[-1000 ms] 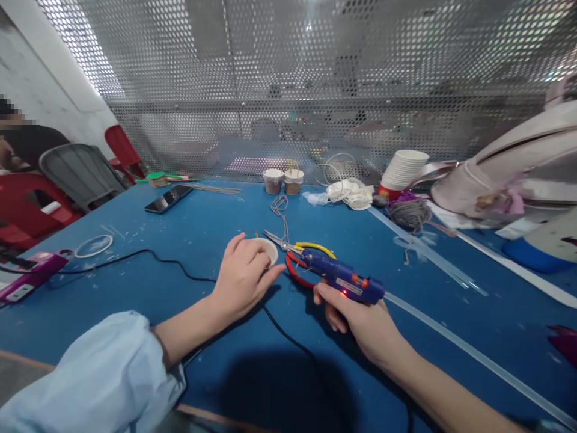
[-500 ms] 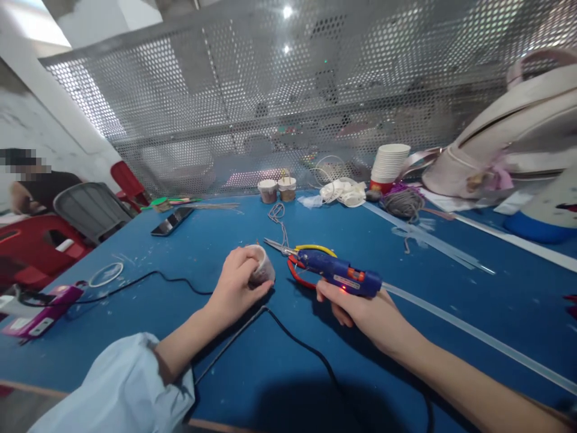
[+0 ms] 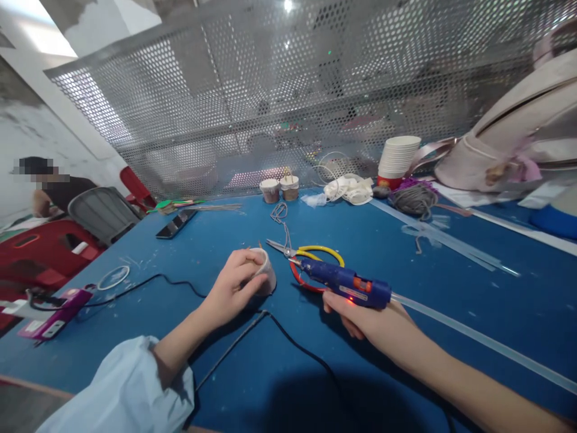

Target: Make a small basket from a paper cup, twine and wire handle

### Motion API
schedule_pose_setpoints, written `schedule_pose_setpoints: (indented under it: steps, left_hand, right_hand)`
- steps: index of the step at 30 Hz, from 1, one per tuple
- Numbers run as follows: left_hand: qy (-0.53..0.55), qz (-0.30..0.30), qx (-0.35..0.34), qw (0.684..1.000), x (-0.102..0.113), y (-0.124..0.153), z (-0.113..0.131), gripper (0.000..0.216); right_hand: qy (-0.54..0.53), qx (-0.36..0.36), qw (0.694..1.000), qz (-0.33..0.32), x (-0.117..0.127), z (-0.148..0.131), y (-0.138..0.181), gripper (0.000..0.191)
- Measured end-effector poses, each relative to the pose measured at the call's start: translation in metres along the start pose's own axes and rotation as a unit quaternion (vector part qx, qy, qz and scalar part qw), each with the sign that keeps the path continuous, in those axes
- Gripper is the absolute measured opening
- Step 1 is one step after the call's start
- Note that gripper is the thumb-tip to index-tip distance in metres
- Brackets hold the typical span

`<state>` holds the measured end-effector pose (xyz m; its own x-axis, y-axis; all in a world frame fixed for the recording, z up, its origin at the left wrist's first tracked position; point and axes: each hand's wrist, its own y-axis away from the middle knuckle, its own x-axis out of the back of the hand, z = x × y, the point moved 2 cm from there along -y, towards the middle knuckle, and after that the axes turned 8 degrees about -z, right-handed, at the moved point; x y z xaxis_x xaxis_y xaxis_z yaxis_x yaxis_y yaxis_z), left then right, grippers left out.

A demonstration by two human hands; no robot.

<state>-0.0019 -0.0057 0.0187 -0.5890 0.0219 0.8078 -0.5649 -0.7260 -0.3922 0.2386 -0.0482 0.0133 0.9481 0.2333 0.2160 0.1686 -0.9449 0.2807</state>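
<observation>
My left hand (image 3: 232,287) is closed round a small white paper cup (image 3: 265,275), tilted on its side on the blue table (image 3: 216,234). My right hand (image 3: 369,319) grips a blue hot glue gun (image 3: 347,284) with a lit red lamp and a clear glue stick (image 3: 473,337) trailing out behind. The gun's nozzle points left toward the cup and stops a short way from it. Scissors with red and yellow handles (image 3: 311,260) lie just behind the gun. A black cord (image 3: 288,343) runs across the table under my hands.
At the back stand two small filled cups (image 3: 280,189), a stack of white paper cups (image 3: 397,157), grey yarn (image 3: 411,200) and a pale bag (image 3: 509,144). A phone (image 3: 175,223) and a purple power strip (image 3: 49,313) lie left. A person sits far left behind chairs.
The cup has gone from lying under my left hand to being gripped and tipped on its side. The glue gun stays near it; my head has lifted a little.
</observation>
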Motion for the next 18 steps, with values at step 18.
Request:
schedule_pose_setpoints:
  steps: [18]
  left_hand:
    - [0.164,-0.031,0.144,0.976,-0.006,0.002,-0.026,0.09]
  right_hand:
    - [0.051,0.119,0.991,0.045,0.021,-0.004,-0.01,0.034]
